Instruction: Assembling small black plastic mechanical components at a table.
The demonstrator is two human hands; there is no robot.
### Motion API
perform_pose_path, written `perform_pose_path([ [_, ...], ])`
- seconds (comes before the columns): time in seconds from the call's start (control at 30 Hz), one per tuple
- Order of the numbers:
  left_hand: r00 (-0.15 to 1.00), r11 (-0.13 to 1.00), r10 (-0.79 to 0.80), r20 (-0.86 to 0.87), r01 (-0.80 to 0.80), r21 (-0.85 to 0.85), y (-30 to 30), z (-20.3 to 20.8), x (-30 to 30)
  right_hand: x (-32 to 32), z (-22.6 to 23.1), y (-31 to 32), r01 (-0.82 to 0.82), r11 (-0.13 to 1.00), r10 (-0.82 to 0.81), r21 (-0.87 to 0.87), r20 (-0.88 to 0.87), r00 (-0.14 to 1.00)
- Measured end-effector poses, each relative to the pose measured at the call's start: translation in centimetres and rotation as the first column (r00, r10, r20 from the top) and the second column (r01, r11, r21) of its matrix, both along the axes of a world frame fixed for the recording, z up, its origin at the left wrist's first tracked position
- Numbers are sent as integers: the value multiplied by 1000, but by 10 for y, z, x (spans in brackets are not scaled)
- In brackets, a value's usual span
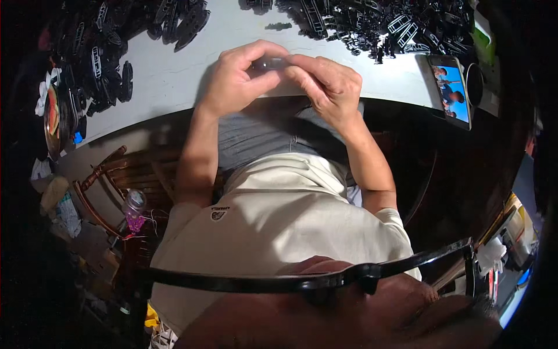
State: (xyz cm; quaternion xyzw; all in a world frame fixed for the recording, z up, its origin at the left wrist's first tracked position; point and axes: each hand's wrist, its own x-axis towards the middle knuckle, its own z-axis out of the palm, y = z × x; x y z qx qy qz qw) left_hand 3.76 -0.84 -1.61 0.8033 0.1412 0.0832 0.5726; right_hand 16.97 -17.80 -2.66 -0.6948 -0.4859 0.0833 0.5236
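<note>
My left hand (235, 81) and my right hand (325, 87) meet over the near edge of a white table (168, 81). Between their fingertips both pinch a small dark grey piece (268, 63), which the fingers mostly cover, so its shape is unclear. A heap of black plastic parts (372, 23) lies just beyond my hands at the back right. Another heap of black plastic parts (102, 58) spreads over the table's left end. One stray black part (279, 26) lies alone on the table beyond my hands.
A phone (450, 90) with a lit screen lies at the table's right edge, next to a dark round cup (474, 84). Below the table on my left stand a wooden chair (110, 174) and a small bottle with pink contents (135, 210). Clutter fills the floor at left.
</note>
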Motion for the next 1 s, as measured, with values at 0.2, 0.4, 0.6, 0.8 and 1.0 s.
perform_pose_path([
  [0.2,995,996,-84,55,84,1,8,2,-2,5,4,1,-5,1000,5,-24,27,1000],
  [0.4,991,994,-95,91,99,-43,2,-3,2,9,4,0,77,996,-77,39,-4,997],
  [0.6,998,981,37,41,-28,-192,1,-7,-12,11,9,4,-170,966,141,-194,-152,978],
  [0.8,983,949,-180,-23,167,-268,17,2,-9,11,18,-19,-247,933,213,-263,-152,965],
  [1.0,973,866,225,43,-220,449,31,20,45,2,28,-8,-359,828,392,-432,-14,920],
])
